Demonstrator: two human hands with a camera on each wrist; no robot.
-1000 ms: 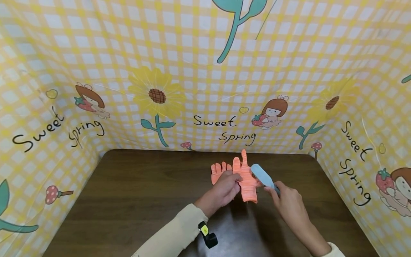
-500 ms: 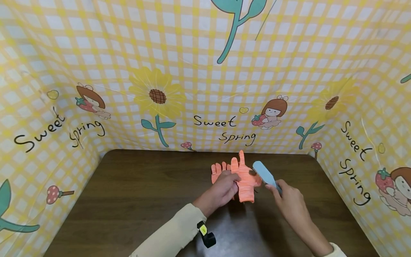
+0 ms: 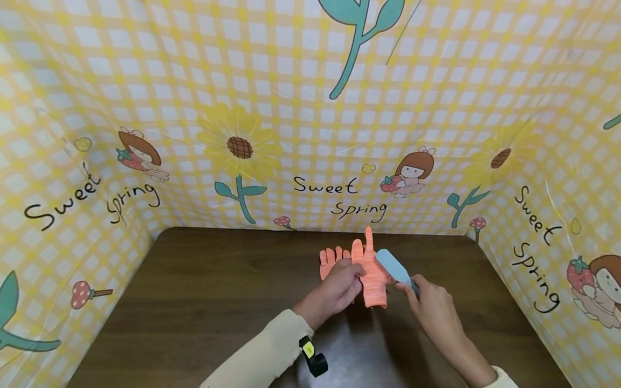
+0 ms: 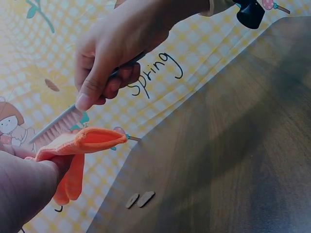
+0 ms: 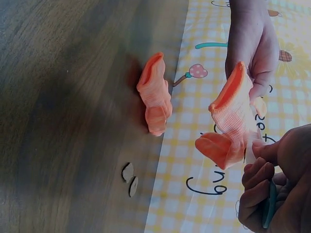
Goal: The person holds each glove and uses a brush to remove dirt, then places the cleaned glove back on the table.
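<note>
My left hand (image 3: 339, 286) pinches an orange knit work glove (image 3: 375, 280) near its edge, thumb on top, holding it up over the table. The glove's open cuff (image 4: 102, 138) shows in the left wrist view. My right hand (image 3: 436, 308) grips the handle of a light blue brush (image 3: 394, 265). Its pale bristles (image 4: 58, 127) face the glove and meet its surface. Behind my left hand a second orange glove (image 3: 328, 266) lies on the table, partly covered in the head view; the right wrist view shows it whole.
Two small flat pieces (image 5: 128, 172) lie on the dark wooden table (image 3: 218, 302). A yellow checked cloth (image 3: 310, 134) with printed flowers rises along the table's back and both sides. A black wrist strap (image 3: 314, 357) hangs at my left sleeve.
Half a second ago the brush stood further right, off the glove's middle, and the glove was tilted left. Now both are back together, brush lower and over the glove. The second glove stays put.
</note>
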